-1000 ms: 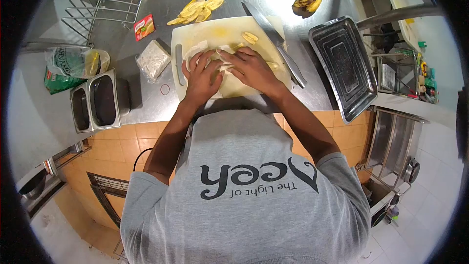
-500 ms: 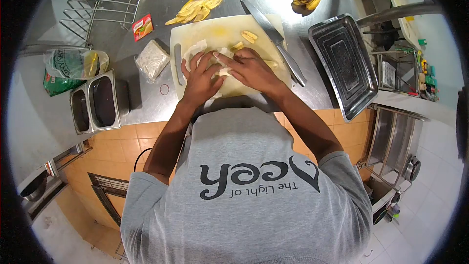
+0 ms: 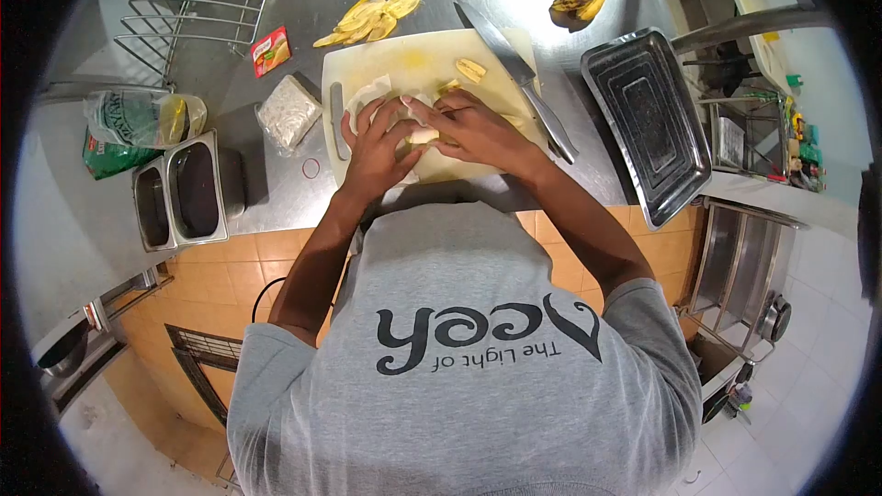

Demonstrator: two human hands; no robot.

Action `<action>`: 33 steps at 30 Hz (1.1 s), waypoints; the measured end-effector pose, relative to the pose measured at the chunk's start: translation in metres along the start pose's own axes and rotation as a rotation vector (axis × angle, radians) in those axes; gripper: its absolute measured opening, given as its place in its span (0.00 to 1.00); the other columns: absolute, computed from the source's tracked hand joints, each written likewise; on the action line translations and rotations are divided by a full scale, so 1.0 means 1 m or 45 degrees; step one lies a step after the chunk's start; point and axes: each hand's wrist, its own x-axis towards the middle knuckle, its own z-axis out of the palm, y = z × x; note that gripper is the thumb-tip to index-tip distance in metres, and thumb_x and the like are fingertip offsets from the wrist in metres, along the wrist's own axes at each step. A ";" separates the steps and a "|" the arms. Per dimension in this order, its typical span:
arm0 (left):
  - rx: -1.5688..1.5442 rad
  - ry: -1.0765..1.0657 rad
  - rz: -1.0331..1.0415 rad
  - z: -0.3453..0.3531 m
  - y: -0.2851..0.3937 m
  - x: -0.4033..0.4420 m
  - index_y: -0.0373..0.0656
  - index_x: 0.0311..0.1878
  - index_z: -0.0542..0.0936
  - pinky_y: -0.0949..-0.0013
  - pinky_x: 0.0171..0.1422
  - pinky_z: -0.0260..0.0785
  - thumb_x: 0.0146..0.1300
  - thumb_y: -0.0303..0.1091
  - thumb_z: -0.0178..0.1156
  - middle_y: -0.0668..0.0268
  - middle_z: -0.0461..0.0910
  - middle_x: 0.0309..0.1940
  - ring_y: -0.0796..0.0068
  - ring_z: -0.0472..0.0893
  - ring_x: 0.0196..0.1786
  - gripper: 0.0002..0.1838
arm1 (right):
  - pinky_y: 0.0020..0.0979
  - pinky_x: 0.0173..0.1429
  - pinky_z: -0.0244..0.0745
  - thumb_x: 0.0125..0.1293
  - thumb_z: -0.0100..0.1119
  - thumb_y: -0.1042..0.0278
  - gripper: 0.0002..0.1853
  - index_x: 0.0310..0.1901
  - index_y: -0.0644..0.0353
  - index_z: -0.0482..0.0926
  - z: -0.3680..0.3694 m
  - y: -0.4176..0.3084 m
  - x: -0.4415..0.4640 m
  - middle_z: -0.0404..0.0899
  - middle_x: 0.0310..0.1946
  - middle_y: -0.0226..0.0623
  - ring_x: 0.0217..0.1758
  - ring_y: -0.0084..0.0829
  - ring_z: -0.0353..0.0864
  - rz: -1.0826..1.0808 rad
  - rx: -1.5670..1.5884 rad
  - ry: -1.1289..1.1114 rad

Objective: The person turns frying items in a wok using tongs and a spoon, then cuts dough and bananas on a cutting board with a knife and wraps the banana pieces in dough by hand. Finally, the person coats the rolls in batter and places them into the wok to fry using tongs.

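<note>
On the cream cutting board (image 3: 363,60), my left hand (image 3: 375,147) and my right hand (image 3: 480,136) meet with curled fingers around a pale wrapper roll (image 3: 424,136). Part of the roll is hidden under the fingers. A thin white wrapper sheet (image 3: 372,90) lies beneath and behind my left hand. Banana pieces (image 3: 470,70) rest on the board beyond my right hand. A large knife (image 3: 522,72) lies slanted across the board's right edge.
Banana peels (image 3: 372,18) lie behind the board, with bananas (image 3: 579,3) at the back right. A black tray (image 3: 646,129) stands right. A wrapper pack (image 3: 288,114), red packet (image 3: 271,50) and metal containers (image 3: 194,188) are left.
My right fingers have shifted slightly around the wrapper, and a rounded pale end now shows between my hands. The other objects have stayed in place.
</note>
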 end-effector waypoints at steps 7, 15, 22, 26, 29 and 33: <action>0.041 0.025 -0.051 0.005 -0.005 0.003 0.54 0.41 0.82 0.37 0.65 0.35 0.52 0.41 0.64 0.68 0.64 0.61 0.60 0.55 0.67 0.12 | 0.35 0.46 0.69 0.52 0.61 0.71 0.39 0.67 0.45 0.59 0.003 0.010 0.008 0.73 0.30 0.36 0.36 0.37 0.72 -0.003 -0.054 0.092; 0.011 0.098 -0.127 0.007 -0.003 0.011 0.56 0.47 0.79 0.37 0.64 0.37 0.54 0.39 0.62 0.67 0.65 0.60 0.62 0.56 0.66 0.15 | 0.35 0.44 0.69 0.52 0.61 0.71 0.37 0.66 0.45 0.61 0.015 0.014 0.011 0.72 0.26 0.35 0.34 0.36 0.72 0.015 -0.092 0.186; 0.075 0.059 -0.111 0.008 -0.005 0.008 0.55 0.46 0.80 0.37 0.64 0.37 0.53 0.39 0.62 0.67 0.65 0.60 0.63 0.57 0.66 0.15 | 0.36 0.50 0.66 0.53 0.62 0.68 0.37 0.66 0.44 0.61 0.011 0.007 0.006 0.73 0.30 0.33 0.37 0.34 0.71 -0.003 -0.101 0.223; 0.052 0.033 -0.102 0.006 -0.004 0.006 0.55 0.46 0.80 0.36 0.64 0.36 0.52 0.40 0.63 0.67 0.65 0.60 0.63 0.56 0.67 0.16 | 0.39 0.54 0.63 0.53 0.63 0.66 0.38 0.67 0.42 0.59 0.012 0.008 0.003 0.74 0.32 0.33 0.36 0.33 0.71 0.057 -0.138 0.148; 0.056 0.005 -0.087 0.007 -0.006 0.005 0.55 0.45 0.81 0.37 0.64 0.35 0.50 0.40 0.64 0.67 0.65 0.60 0.63 0.56 0.67 0.16 | 0.38 0.53 0.64 0.53 0.63 0.66 0.38 0.67 0.42 0.59 0.010 0.009 0.004 0.74 0.30 0.33 0.36 0.33 0.71 0.029 -0.105 0.073; 0.032 0.004 -0.082 0.005 -0.004 -0.001 0.55 0.43 0.81 0.37 0.64 0.35 0.50 0.41 0.65 0.67 0.65 0.60 0.63 0.56 0.67 0.14 | 0.36 0.50 0.65 0.53 0.62 0.67 0.38 0.67 0.43 0.60 0.004 0.004 0.004 0.73 0.25 0.33 0.35 0.34 0.71 0.010 -0.091 0.105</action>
